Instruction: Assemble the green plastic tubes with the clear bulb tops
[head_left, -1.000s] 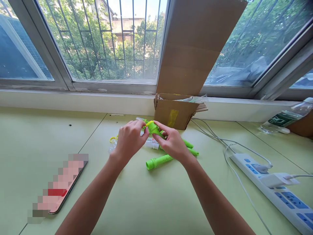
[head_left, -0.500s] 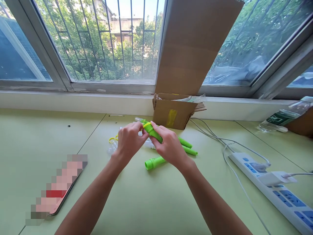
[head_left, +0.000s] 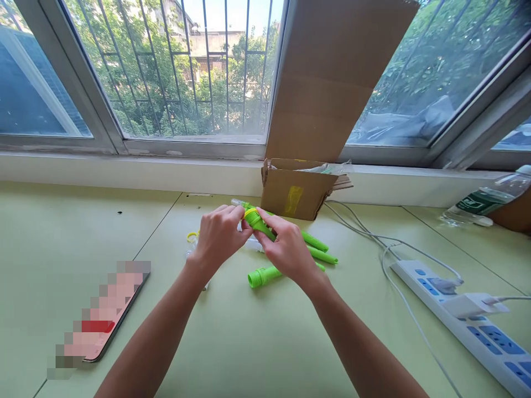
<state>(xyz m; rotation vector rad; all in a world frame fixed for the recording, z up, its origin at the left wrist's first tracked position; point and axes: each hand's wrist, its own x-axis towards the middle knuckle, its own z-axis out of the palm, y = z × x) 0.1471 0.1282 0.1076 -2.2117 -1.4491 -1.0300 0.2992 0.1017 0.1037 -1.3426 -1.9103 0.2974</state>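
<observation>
Green tube [head_left: 260, 225] with a yellow ring [head_left: 249, 213] at its wide end is held above the table [head_left: 265, 337]: the right hand [head_left: 286, 240] grips its body, while the left hand [head_left: 222, 232] pinches the ring. More green tubes [head_left: 265, 275] lie beneath. Near the table's back edge stands a cardboard box [head_left: 294, 190]; a bottle [head_left: 483, 198] tilts farther right along that edge.

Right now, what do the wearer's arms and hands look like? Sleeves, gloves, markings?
Left forearm and right forearm: bare, no sleeves, watch or bracelet in view. Left hand and right hand: ungloved, no cables attached. No rings or markings visible; the left fingers are partly hidden.
</observation>
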